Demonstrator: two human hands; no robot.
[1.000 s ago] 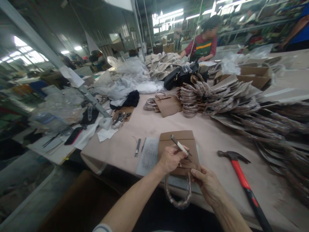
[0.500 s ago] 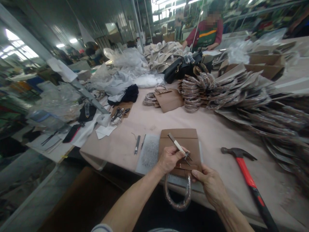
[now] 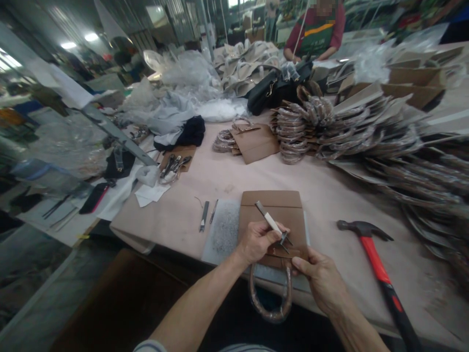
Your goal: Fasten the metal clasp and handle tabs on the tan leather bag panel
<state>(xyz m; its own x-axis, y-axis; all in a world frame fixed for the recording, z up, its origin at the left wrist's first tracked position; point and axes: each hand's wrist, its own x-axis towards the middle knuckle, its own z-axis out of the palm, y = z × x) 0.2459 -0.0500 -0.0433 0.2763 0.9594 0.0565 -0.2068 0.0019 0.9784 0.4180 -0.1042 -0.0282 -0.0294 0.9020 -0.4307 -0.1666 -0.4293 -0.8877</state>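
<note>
A brown bag panel [image 3: 271,200] lies at the table's near edge, with a plastic-wrapped loop handle [image 3: 271,315] hanging over that edge. My left hand [image 3: 256,241] is closed round a slim metal hand tool with a white-wrapped middle [image 3: 272,222]. The tool slants over the panel, its thin prongs near a strip by the handle's base; whether they touch it I cannot tell. At the panel's lower right corner, my right hand [image 3: 315,271] pinches the edge beside the handle between thumb and fingers. Beneath the panel is a pale, speckled board [image 3: 223,230].
A claw hammer [image 3: 375,261] with a red and black handle lies to the right. Left of the board are a flat metal tool [image 3: 204,216] and a thin pointed one [image 3: 214,211]. Stacked panels with wrapped handles [image 3: 381,137] fill the right. A co-worker [image 3: 317,32] stands across the table.
The view has tipped slightly downward, so the background sits higher in the picture. Both hands keep nearly the same hold, with the tool's lower end a little nearer the handle strip.
</note>
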